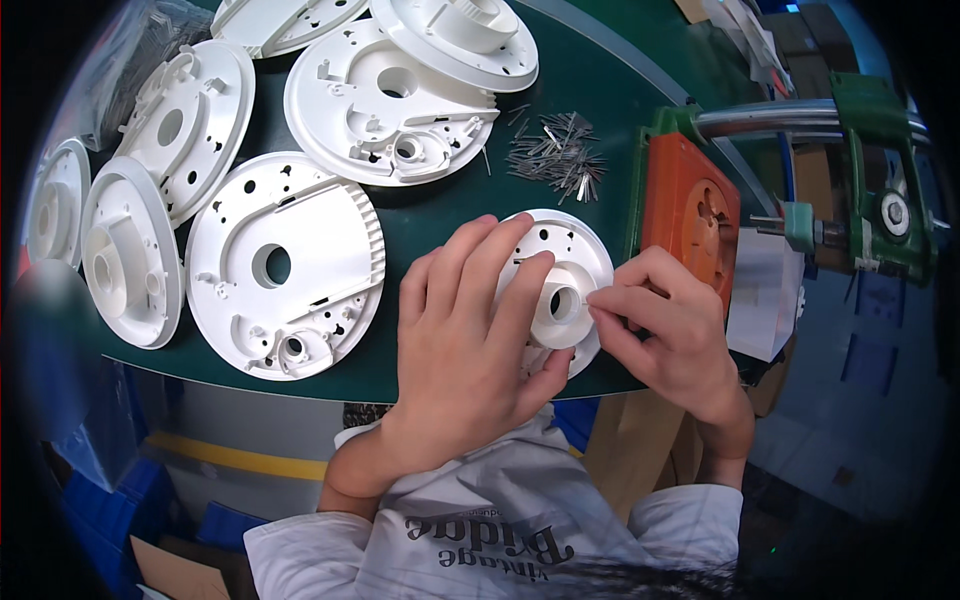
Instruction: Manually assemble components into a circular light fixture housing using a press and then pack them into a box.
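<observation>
In front of me a round white plastic disc (pixel 590 250) with a raised central hub lies near the table's front edge. My left hand (pixel 465 320) is laid over its left side, the fingers reaching across the top and the thumb at the lower rim, gripping it. At the hub's right side, my right hand (pixel 665 325) has thumb and forefinger pinched together. Whatever sits between those fingertips is too small to make out. Beyond the disc lies a loose pile of thin metal pins (pixel 560 150).
Several larger white plastic discs, one of them (pixel 225 240) close by, spread over the left and back of the green table (pixel 440 215). At right stand an orange block fixture (pixel 690 215) and a green clamp (pixel 885 190) on metal rods. A clear plastic bag (pixel 135 75) lies at far left.
</observation>
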`<state>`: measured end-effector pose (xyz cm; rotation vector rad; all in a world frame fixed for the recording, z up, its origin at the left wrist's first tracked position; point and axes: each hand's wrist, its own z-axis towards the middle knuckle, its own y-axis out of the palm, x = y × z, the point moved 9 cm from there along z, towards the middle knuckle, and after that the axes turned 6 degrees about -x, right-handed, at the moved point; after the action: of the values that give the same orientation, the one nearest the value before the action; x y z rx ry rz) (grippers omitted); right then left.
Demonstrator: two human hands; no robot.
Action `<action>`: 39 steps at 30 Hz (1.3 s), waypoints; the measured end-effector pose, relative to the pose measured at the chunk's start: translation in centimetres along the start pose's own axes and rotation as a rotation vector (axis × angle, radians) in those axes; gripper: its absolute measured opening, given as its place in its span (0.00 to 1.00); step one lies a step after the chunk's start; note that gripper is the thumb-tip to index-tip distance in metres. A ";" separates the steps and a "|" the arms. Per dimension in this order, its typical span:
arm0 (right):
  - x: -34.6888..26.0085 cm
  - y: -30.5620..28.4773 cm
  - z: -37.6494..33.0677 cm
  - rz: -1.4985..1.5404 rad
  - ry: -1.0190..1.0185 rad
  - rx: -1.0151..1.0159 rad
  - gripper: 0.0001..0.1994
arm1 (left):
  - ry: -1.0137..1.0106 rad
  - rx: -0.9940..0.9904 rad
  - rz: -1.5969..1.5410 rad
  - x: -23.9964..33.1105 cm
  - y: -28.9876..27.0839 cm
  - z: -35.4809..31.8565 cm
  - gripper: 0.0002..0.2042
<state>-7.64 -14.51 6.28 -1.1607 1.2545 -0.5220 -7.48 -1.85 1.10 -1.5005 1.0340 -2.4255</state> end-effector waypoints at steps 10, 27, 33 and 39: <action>-0.2 0.2 1.6 -0.068 -0.014 -0.120 0.09 | 0.016 0.057 -0.019 -0.3 0.0 -0.3 0.33; 0.9 0.6 3.4 0.027 -0.079 -0.312 0.05 | 0.043 0.085 -0.054 -0.2 -0.1 -0.5 0.35; 0.9 0.7 3.4 0.041 -0.047 -0.310 0.06 | 0.037 0.083 -0.046 -0.2 -0.1 -0.5 0.35; 0.3 0.7 3.1 -0.013 -0.097 -0.256 0.04 | 0.010 0.066 -0.026 -0.1 -0.1 -0.3 0.32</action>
<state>-4.93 -13.34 5.19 -1.3917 1.2554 -0.3157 -7.61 -1.58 1.05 -1.4918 0.9328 -2.4616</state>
